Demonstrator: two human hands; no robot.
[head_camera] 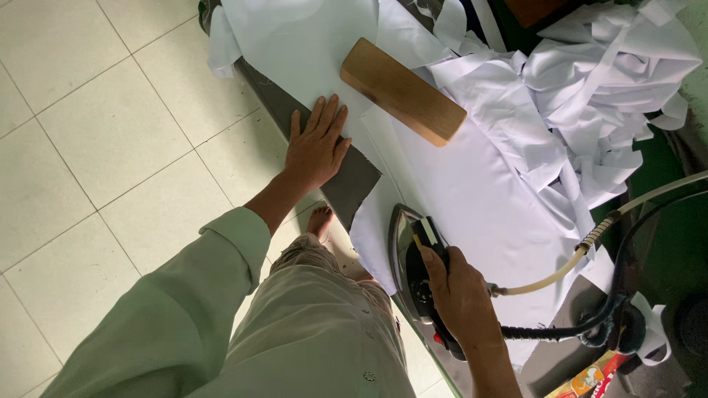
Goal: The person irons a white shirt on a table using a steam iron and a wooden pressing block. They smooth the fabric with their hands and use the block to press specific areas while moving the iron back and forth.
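My left hand lies flat, fingers spread, on the edge of a white cloth spread over a grey ironing board. My right hand grips the black handle of a steam iron, which rests on the near end of the white cloth. A wooden block lies on the cloth beyond my left hand, not touched by either hand.
A heap of white fabric strips is piled at the right of the board. A cream hose and a black cable run from the iron to the right. Pale floor tiles lie to the left; my bare foot shows below the board.
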